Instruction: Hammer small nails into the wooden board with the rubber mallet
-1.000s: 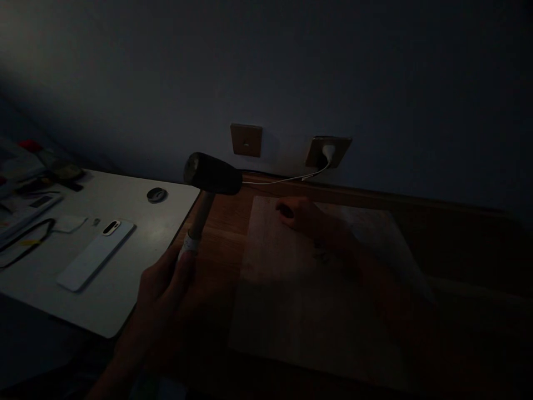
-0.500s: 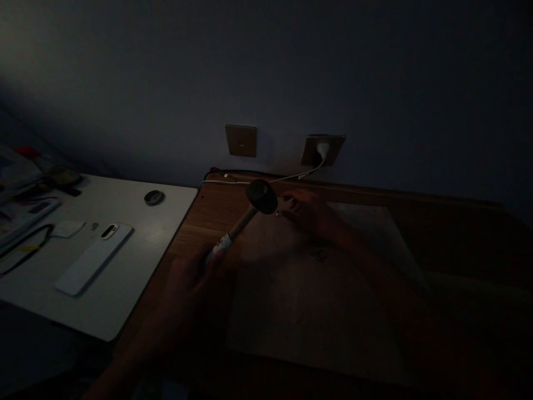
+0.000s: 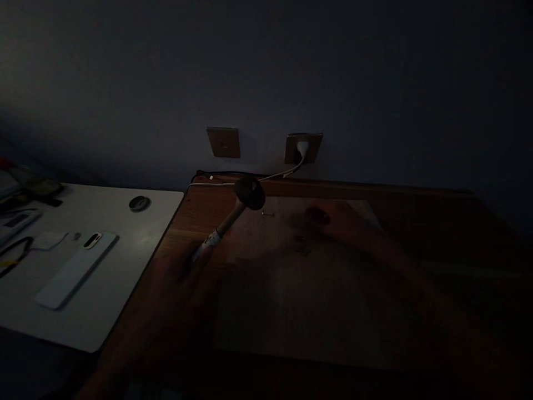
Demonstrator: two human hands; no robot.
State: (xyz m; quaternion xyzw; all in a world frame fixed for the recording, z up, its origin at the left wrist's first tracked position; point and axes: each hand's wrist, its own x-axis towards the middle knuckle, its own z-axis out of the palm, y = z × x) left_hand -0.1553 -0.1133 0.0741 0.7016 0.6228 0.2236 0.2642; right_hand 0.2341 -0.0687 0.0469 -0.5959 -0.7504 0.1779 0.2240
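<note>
My left hand (image 3: 183, 278) is closed round the handle of a rubber mallet (image 3: 250, 193), its dark head raised over the far left corner of a pale wooden board (image 3: 291, 322). Just right of the head, a small shiny nail-like piece (image 3: 263, 213) shows on the board; whether it is fixed there I cannot tell. My right hand (image 3: 328, 216) is over the board's far part, apart from that piece, its fingers smeared by motion. Below its fingertips lies a small cluster of dark, thin pieces (image 3: 303, 250), too dim to name surely.
The board rests on a brown wooden table (image 3: 195, 211). A white table (image 3: 137, 261) adjoins at left, bearing a phone (image 3: 77, 272), a round dark lid-like object (image 3: 139, 203) and cables. A white plug (image 3: 302, 148) sits in a wall socket, its cord running behind the mallet.
My right hand has drawn away from the small shiny piece, to the right and nearer the dark cluster. My left hand still holds the mallet. The view has shifted slightly right.
</note>
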